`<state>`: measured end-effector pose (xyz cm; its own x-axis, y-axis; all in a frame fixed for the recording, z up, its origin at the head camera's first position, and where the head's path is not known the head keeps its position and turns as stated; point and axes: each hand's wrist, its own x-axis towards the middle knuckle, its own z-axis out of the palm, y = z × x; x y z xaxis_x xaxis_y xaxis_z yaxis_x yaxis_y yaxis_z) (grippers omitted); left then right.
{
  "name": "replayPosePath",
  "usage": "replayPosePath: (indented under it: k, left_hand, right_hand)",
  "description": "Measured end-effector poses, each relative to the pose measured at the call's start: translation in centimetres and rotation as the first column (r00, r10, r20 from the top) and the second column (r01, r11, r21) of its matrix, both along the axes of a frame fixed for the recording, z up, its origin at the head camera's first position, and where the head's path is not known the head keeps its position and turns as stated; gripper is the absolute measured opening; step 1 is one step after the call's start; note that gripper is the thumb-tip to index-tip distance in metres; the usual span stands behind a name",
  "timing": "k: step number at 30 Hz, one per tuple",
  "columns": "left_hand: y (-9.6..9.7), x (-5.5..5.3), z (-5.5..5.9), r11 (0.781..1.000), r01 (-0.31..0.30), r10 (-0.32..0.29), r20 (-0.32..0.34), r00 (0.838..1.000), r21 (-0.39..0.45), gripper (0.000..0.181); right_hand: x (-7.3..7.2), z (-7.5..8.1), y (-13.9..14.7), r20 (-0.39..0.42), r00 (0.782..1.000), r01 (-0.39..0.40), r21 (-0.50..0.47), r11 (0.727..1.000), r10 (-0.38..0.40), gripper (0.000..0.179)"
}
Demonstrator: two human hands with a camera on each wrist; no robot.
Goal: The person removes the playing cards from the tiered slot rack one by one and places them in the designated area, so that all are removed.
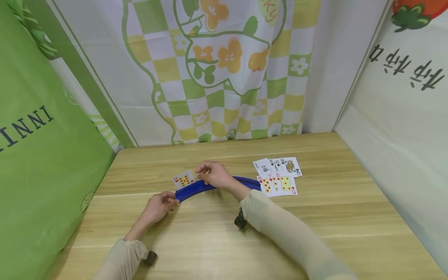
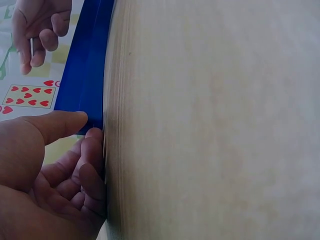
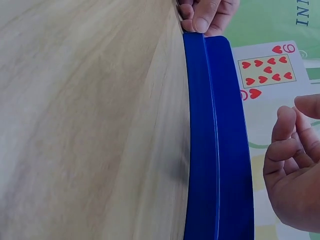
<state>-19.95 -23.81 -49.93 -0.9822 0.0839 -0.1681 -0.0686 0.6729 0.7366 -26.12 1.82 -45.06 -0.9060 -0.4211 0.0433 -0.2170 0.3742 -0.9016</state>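
A curved blue card holder rests on the wooden table. My left hand pinches its left end, the thumb lying on the holder and the fingers at its edge. Close to that end, the nine of hearts stands at the holder, face toward me; its lower edge is hidden by the blue rail. My right hand hovers over the middle of the holder, right of the nine. Its fingers are loosely bent, the thumb is near the index fingertip, and no card shows between them.
By the holder's right end lies a row of red cards: an eight, a seven and a five of diamonds. Behind them black-suited cards overlap, including a king, a ten and a queen. A patterned curtain hangs behind the table.
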Motion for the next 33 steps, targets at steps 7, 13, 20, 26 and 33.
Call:
replayPosePath:
  k: [7,13,20,26,33]
  left_hand:
    - [0.1,0.1,-0.2,1.0,-0.002,0.003,-0.008,1.0,0.007,0.026]
    - [0.0,0.2,-0.1,1.0,0.002,-0.002,-0.003,1.0,0.012,0.027]
    - [0.1,0.0,0.1,1.0,0.004,-0.004,-0.007,1.0,0.01,0.027]
    - [0.1,0.0,0.3,1.0,0.003,-0.003,-0.009,1.0,-0.001,0.027]
    - [0.0,0.0,0.1,1.0,0.01,-0.01,-0.016,1.0,-0.01,0.027]
  right_hand:
    - [0.1,0.1,-0.9,0.001,1.0,0.015,-0.02,1.0,-0.015,0.014]
    - [0.3,0.2,-1.3,0.004,1.0,0.005,-0.013,1.0,-0.005,0.014]
    - [0.0,0.3,-1.4,-0.024,1.0,-0.003,0.004,1.0,0.003,0.011]
    - [-0.1,0.3,-1.5,-0.013,1.0,-0.003,0.011,1.0,0.003,0.011]
    - [0.0,0.5,-1.3,-0.001,1.0,-0.003,0.013,1.0,0.003,0.01]
